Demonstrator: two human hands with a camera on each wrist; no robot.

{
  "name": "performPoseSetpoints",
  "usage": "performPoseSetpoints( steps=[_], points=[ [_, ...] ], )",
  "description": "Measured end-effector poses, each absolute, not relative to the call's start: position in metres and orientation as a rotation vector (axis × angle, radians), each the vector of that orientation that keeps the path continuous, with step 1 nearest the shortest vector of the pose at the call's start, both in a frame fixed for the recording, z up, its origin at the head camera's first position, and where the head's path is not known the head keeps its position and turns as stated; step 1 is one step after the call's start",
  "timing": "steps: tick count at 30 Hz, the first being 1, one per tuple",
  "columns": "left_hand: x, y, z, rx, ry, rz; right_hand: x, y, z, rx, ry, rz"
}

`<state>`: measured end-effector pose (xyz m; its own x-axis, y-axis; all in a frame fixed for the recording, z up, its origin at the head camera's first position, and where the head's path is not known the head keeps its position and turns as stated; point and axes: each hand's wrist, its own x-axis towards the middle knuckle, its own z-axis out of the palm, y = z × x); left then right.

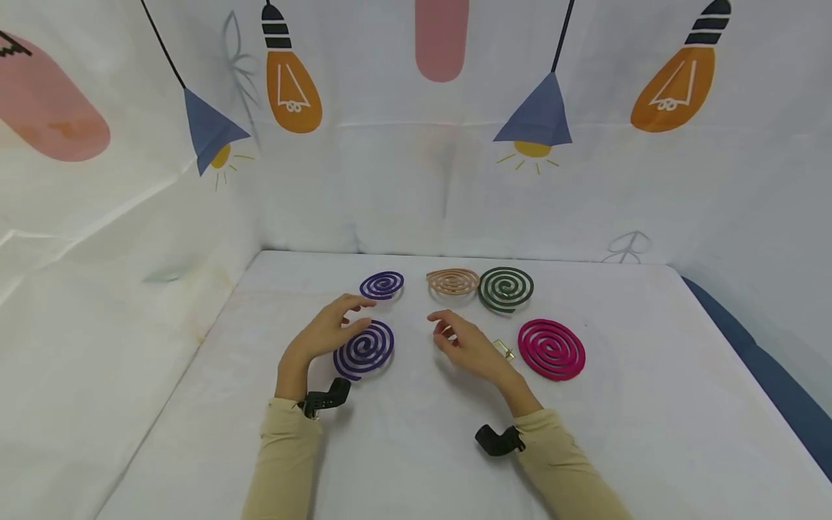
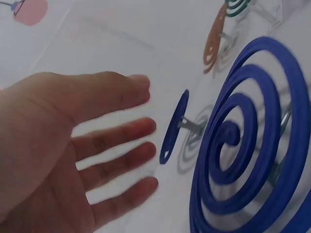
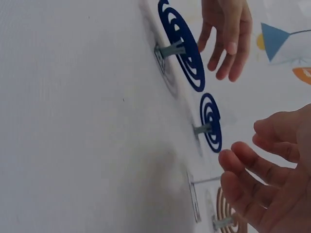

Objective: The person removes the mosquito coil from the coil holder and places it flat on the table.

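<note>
My left hand (image 1: 328,328) hovers at the near blue-purple mosquito coil (image 1: 364,347), its fingers relaxed and holding nothing. In the left wrist view that coil (image 2: 228,133) stands raised beside the hand, apart from the fingers. A smaller blue-purple coil (image 1: 381,285) sits just beyond the fingertips, propped on a small metal stand (image 2: 192,125). Over the middle of the table my right hand (image 1: 469,349) hangs loosely curled with nothing in it. Partly hidden behind it is a gold-coloured metal stand (image 1: 503,350).
A tan coil (image 1: 453,281) and a green coil (image 1: 506,288) stand side by side at the back. To the right of my right hand is a pink-red coil (image 1: 552,349). The white table (image 1: 650,404) backs onto a white printed curtain (image 1: 390,188).
</note>
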<state>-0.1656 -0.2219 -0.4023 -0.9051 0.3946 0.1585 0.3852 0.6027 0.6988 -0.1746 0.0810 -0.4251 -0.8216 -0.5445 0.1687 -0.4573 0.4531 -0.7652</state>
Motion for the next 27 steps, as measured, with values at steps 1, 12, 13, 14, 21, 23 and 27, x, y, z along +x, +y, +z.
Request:
performPoseSetpoints(
  steps=[1, 12, 13, 14, 21, 23, 27],
  points=[
    [-0.165, -0.225, -0.403, 0.660, 2.798, 1.213, -0.174, 0.076, -0.426, -0.878, 2.561, -1.330],
    [-0.161, -0.236, -0.404, 0.401, 2.692, 1.095, -0.165, 0.033, -0.438, -0.563, 2.152, -1.593],
    [-0.161, -0.236, -0.403, 0.387, 2.691, 1.084, -0.164, 0.030, -0.439, -0.546, 2.132, -1.607],
    [-0.161, -0.236, -0.403, 0.369, 2.690, 1.073, -0.164, 0.027, -0.440, -0.526, 2.106, -1.627],
    [-0.160, -0.238, -0.403, 0.251, 2.658, 1.004, -0.161, 0.012, -0.447, -0.448, 1.997, -1.713],
    [-0.160, -0.239, -0.404, 0.245, 2.648, 1.012, -0.161, 0.009, -0.448, -0.438, 1.988, -1.731],
    [-0.160, -0.242, -0.404, 0.260, 2.624, 1.061, -0.160, 0.007, -0.450, -0.425, 1.955, -1.778]
  ],
)
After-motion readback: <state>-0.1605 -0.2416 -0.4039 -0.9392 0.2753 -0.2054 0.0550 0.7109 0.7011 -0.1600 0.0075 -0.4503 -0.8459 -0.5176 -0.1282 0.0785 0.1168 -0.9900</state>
